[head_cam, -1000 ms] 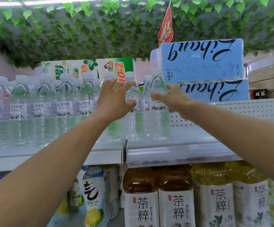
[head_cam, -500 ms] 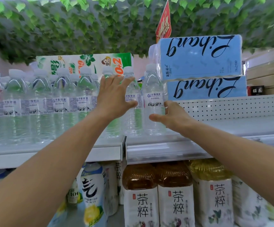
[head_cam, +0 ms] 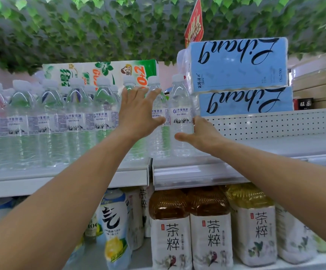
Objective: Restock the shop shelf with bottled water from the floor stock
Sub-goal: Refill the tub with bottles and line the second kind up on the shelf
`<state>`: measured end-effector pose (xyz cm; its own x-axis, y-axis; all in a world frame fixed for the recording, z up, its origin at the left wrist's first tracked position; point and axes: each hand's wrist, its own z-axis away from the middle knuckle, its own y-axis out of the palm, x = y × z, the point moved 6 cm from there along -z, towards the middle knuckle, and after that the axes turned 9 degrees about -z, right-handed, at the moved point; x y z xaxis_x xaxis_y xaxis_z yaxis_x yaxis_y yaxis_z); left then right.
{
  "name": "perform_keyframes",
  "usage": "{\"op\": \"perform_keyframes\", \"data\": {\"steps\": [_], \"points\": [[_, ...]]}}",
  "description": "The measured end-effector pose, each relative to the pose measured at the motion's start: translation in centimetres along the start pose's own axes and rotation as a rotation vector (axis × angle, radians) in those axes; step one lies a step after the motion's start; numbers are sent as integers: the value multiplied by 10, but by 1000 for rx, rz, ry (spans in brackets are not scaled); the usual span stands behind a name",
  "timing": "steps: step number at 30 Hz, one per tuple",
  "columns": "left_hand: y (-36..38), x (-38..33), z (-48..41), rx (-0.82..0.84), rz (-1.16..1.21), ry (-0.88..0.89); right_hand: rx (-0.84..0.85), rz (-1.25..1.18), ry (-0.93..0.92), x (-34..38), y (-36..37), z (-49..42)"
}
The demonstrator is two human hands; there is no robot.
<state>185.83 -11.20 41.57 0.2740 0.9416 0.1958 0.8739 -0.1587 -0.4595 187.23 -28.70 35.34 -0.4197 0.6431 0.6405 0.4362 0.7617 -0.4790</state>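
Back at the end bottle (head_cam: 181, 121), the right hand (head_cam: 201, 133) nudges, open-fingered; the left hand (head_cam: 136, 114) lies flat. Push low, squarely.

Bare forearms run to a bare left grip (head_cam: 138, 115) and a bare right grip (head_cam: 202, 136).
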Motion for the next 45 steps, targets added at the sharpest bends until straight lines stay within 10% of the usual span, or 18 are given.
{"op": "perform_keyframes", "data": {"steps": [21,45], "points": [[-62,-154,192,-70,209,101,-189,610,-320,-21,-110,220],[87,-358,569,1221,514,-260,612,337,517,-349,-26,524]]}}
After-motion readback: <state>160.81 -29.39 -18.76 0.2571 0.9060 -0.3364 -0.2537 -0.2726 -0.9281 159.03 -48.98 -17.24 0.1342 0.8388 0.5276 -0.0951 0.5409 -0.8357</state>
